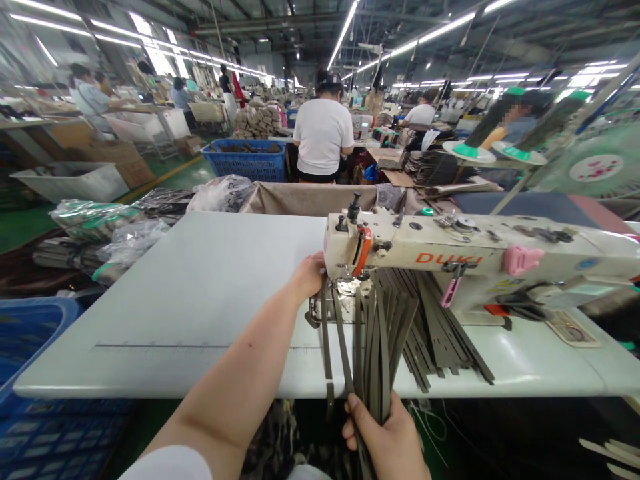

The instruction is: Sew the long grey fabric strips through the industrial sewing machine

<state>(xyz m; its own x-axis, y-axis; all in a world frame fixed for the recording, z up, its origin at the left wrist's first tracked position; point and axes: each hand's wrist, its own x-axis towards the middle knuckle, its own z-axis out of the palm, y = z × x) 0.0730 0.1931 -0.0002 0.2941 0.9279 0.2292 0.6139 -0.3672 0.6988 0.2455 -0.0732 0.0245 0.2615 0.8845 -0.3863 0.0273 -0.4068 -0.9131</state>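
Note:
My right hand (pixel 387 437) is closed around a bundle of narrow dark olive straps (pixel 375 360) at the table's front edge. The thumb presses on one strap (pixel 343 340) that runs up to the sewing machine's needle area. My left hand (pixel 309 277) reaches to the left side of the sewing machine (pixel 400 243); the machine head hides its fingertips, so its grip does not show. Another strap (pixel 326 333) hangs from beside that hand over the table edge. More straps (pixel 445 333) lie fanned out under the machine arm.
The machine stands on a pale table (pixel 200 287) with a printed ruler line. Blue crates (pixel 40 313) stand at the left, near plastic-wrapped bundles (pixel 100 220). Thread cones (pixel 493 123) rise at the right by a fan (pixel 595 167). A person in white (pixel 324 137) sits ahead, facing away.

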